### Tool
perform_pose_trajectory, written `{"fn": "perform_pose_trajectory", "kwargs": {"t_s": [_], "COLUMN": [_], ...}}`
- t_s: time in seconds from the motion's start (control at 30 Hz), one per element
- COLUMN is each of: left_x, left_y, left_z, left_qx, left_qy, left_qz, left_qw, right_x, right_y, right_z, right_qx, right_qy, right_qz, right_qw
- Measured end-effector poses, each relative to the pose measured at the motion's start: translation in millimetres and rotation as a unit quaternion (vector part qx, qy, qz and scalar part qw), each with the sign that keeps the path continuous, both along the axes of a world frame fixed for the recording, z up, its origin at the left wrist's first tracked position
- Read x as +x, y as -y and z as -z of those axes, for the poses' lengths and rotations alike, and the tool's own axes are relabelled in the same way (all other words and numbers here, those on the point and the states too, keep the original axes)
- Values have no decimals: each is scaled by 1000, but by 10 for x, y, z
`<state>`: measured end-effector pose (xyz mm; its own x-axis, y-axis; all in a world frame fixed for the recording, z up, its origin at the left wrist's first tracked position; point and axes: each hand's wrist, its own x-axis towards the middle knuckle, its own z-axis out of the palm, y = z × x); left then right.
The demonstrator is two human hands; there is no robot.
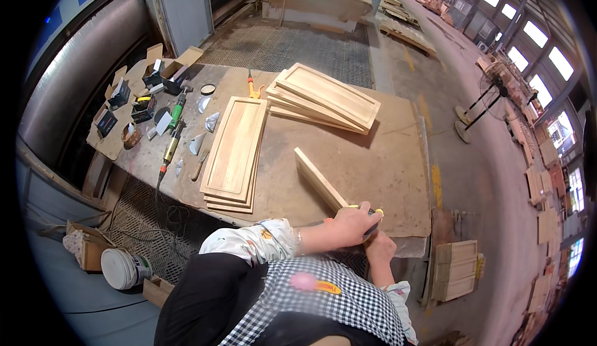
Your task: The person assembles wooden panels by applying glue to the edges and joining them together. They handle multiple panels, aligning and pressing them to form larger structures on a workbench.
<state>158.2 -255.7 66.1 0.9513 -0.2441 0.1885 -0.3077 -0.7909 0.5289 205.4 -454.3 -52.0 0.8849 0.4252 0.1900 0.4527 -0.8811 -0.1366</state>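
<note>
A pale wooden board (320, 178) stands tilted on its long edge on the table in front of me, its near end at my hands. My left hand (351, 225) reaches across from the left and is closed at that end, around a small dark thing with yellow parts (374, 220), mostly covered by the fingers. Just below and to the right, my right hand (379, 246) is curled close to the left one. Its fingers are largely hidden, and what it grips does not show. A stack of recessed wooden panels (235, 150) lies left of the board.
A fanned stack of panels (329, 94) lies at the back. On the left are a green power tool (178, 106), a yellowish tool (171, 147) with a cord, and small open boxes (118, 91). More panels (456, 268) stand right of the table; a white bucket (121, 268) is lower left.
</note>
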Motion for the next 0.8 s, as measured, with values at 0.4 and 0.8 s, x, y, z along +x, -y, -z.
{"fn": "perform_pose_trajectory", "kwargs": {"t_s": [0.4,0.8], "left_x": [-33,311], "left_y": [119,-1673], "left_z": [254,61], "left_qx": [-32,74], "left_qy": [73,-48], "left_qz": [-37,-354], "left_qw": [996,931], "right_x": [-29,52], "right_y": [-101,-47], "right_z": [-199,-250], "right_qx": [-34,-20], "right_qy": [-36,-38], "right_qz": [-8,-43], "right_qw": [999,998]}}
